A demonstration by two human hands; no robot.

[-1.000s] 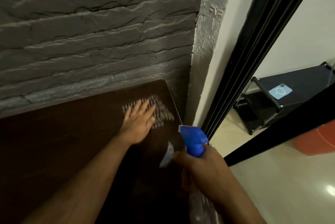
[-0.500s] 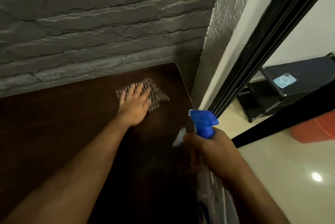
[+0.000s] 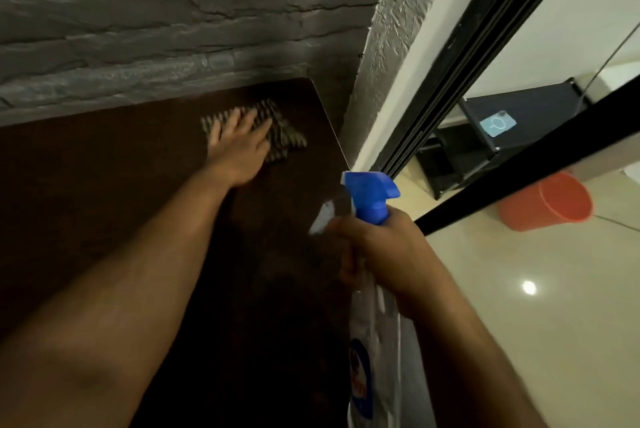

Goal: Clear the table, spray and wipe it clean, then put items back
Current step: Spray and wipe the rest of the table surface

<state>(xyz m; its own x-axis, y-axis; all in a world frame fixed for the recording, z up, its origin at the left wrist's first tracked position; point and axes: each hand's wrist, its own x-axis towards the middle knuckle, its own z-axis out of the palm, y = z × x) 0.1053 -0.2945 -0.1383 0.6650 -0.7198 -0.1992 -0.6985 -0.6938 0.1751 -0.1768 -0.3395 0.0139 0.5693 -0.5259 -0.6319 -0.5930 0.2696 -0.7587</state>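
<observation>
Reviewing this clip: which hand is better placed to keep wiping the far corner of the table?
Left. The left hand presses flat on the patterned cloth at the dark table corner, while the right hand grips the spray bottle.
</observation>
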